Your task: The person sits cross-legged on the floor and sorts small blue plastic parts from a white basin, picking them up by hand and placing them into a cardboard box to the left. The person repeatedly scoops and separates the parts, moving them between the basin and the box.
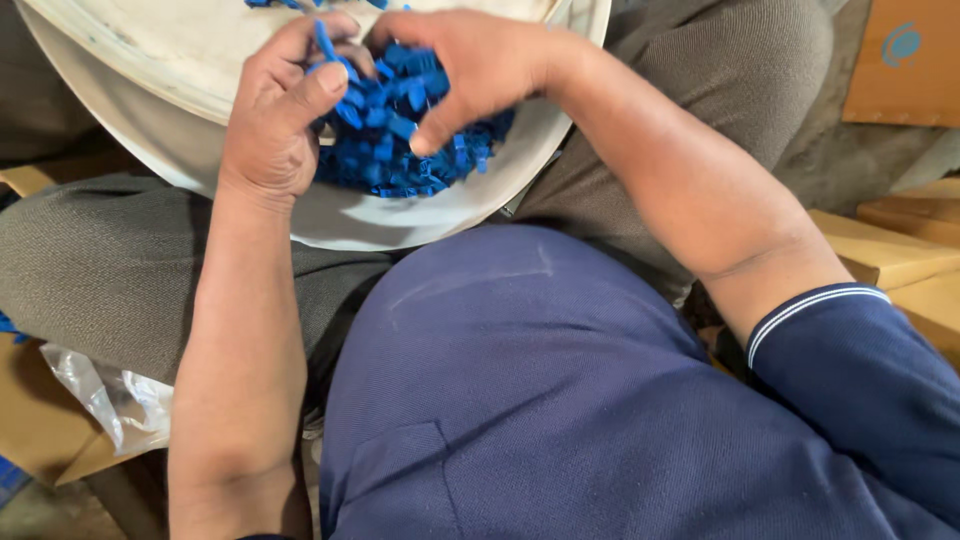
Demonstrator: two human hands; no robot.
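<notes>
A round white tray (180,150) rests tilted on my lap, with a heap of small blue plastic pieces (400,160) gathered at its near rim. My left hand (275,120) pinches a thin blue piece (325,42) between thumb and fingers at the heap's left side. My right hand (470,60) lies over the top of the heap, fingers curled down into the blue pieces with the thumb pressing at the pile's right. The pieces beneath the right palm are hidden.
My grey trousers (120,260) and dark blue shirt (540,400) fill the lower view. Cardboard boxes (900,250) stand at the right, another cardboard piece (35,420) with a clear plastic bag (110,400) lies at lower left.
</notes>
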